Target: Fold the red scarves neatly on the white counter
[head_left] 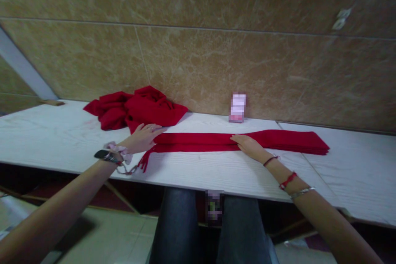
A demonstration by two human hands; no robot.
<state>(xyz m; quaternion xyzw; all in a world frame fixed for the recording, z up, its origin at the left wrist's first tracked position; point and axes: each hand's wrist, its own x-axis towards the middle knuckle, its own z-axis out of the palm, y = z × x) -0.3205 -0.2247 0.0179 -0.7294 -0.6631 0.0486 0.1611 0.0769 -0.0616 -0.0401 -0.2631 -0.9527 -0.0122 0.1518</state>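
Where the left hand (142, 137) lies: long folded red cloth strip (198, 142), left end
Right hand (250, 147): strip's middle
Both hands: cannot tell if gripping

On our table (62, 140)
From the folded cloth (201, 141), we find the heap (145, 109) at ten o'clock, the blurred item (238, 108) at twelve.

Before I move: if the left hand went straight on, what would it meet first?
Likely the crumpled red cloth, at its near right-hand edge, with the wall behind it. The left hand is so close that I can't tell whether they touch.
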